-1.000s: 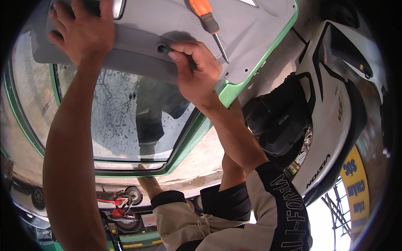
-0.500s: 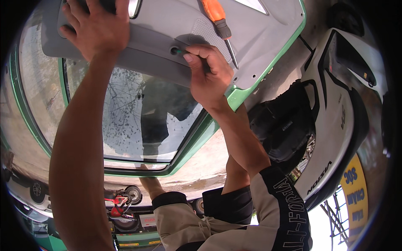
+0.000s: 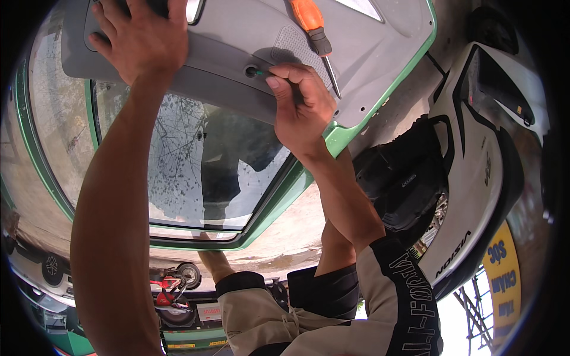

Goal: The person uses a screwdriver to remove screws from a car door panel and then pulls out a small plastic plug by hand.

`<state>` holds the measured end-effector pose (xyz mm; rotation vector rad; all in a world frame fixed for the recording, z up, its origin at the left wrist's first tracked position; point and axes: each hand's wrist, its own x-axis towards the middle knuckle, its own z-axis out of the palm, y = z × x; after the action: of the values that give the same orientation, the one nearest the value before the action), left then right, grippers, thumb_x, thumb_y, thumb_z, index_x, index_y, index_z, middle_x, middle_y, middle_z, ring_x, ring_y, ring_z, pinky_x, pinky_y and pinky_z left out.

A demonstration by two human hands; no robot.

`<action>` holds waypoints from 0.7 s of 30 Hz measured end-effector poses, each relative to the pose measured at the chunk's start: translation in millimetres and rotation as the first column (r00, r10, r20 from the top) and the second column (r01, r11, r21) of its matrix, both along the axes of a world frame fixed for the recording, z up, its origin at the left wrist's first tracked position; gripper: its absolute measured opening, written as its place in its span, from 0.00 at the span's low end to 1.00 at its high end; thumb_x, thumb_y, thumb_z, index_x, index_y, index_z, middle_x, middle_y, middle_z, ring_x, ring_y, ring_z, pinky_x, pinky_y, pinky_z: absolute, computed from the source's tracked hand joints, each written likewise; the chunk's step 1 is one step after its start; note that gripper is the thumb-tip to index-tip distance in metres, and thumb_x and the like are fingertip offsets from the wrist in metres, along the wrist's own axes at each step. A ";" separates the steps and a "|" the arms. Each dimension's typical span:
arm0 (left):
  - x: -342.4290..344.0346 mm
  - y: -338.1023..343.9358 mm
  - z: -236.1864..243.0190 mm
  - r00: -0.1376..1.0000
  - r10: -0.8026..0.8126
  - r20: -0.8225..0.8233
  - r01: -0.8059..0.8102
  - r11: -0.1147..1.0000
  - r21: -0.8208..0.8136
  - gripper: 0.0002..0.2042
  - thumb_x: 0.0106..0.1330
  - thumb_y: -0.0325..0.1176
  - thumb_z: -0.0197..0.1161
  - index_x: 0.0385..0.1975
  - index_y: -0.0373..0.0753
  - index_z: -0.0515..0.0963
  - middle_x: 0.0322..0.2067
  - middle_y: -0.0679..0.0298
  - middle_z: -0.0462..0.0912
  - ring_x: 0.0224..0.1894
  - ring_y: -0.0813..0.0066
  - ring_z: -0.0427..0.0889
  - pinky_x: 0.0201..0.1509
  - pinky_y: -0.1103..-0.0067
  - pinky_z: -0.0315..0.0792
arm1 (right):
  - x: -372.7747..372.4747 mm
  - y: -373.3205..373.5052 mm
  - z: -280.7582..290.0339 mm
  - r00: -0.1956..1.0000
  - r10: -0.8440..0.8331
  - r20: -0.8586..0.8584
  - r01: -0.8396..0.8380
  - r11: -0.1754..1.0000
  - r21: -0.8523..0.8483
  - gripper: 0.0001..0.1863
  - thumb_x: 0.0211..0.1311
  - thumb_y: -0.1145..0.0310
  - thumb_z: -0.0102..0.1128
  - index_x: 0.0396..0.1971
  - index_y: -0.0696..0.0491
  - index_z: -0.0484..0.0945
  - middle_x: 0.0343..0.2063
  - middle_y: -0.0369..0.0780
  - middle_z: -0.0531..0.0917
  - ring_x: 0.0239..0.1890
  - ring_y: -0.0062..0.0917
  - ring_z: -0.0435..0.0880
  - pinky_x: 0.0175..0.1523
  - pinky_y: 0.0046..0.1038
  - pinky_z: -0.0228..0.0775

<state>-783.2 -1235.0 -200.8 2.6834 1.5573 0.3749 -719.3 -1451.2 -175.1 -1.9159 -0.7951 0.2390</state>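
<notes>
My left hand (image 3: pixel 145 47) lies on the grey door panel (image 3: pixel 222 32) with its fingers spread; the fingertips run out of the picture at the top. Thumb and fingers of my right hand (image 3: pixel 303 110) are pinched together beside a round hole (image 3: pixel 250 71) in the panel. Between the pinch and the hole shows a small green piece (image 3: pixel 259 72), too small to tell its kind. An orange and black screwdriver (image 3: pixel 309 24) rests on the panel, its shaft crossing the edge of a perforated grille (image 3: pixel 294 50).
The panel belongs to a green-edged vehicle door with a glass window (image 3: pixel 208 160). To the right stands a white and black motor scooter (image 3: pixel 475 166) with a black bag (image 3: pixel 401 172) against it. A red motorbike (image 3: pixel 172 288) and other vehicles appear towards the lower left.
The whole view has shifted slightly, with the panel and both hands a little further right and down. My right hand keeps its pinch at the hole; the left stays flat.
</notes>
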 end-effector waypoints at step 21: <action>1.9 1.1 -8.5 0.999 0.037 -0.039 -0.034 0.997 0.063 0.34 0.75 0.55 0.52 0.76 0.46 0.61 0.77 0.49 0.55 0.80 0.49 0.50 0.81 0.56 0.43 | 2.0 3.0 -2.2 0.989 0.044 0.138 -0.050 0.998 0.041 0.07 0.52 0.82 0.72 0.31 0.56 0.84 0.26 0.39 0.85 0.28 0.29 0.84 0.32 0.27 0.75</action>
<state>-781.3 -1233.8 -209.4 2.7294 1.6330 0.3788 -717.3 -1448.2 -177.3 -1.8887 -0.9304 0.1181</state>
